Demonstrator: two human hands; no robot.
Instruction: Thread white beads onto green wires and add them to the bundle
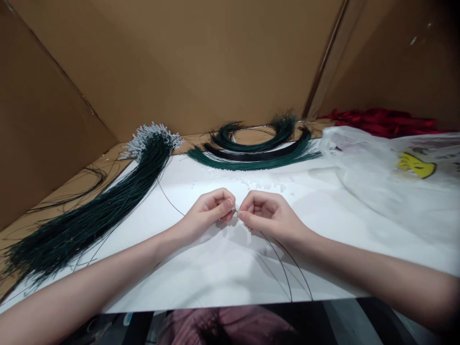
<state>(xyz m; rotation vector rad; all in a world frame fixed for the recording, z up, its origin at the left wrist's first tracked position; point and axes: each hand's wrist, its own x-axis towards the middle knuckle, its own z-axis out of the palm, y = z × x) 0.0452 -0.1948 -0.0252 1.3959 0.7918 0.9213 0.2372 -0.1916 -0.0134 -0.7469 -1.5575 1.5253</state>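
Close together over the middle of the white sheet, my two hands pinch at a short dark stretch of wire. My left hand [213, 209] is closed, thumb against the index finger, at one side of it. Just to the right, my right hand [269, 212] is closed in a pinch on the same piece. Two thin dark wire [285, 269] lengths run down from under my right hand to the sheet's near edge. Whether a bead sits between the fingertips is too small to tell. Small white beads [259, 182] lie scattered beyond my hands.
A thick bundle of dark green wires [108, 211] with white beaded tips lies left. Curved bunches of green and black wire [255, 165] lie at the back. To the right are a clear plastic bag [377, 177] and red ribbon [388, 122]. Cardboard walls [201, 62] enclose the white sheet [201, 278].
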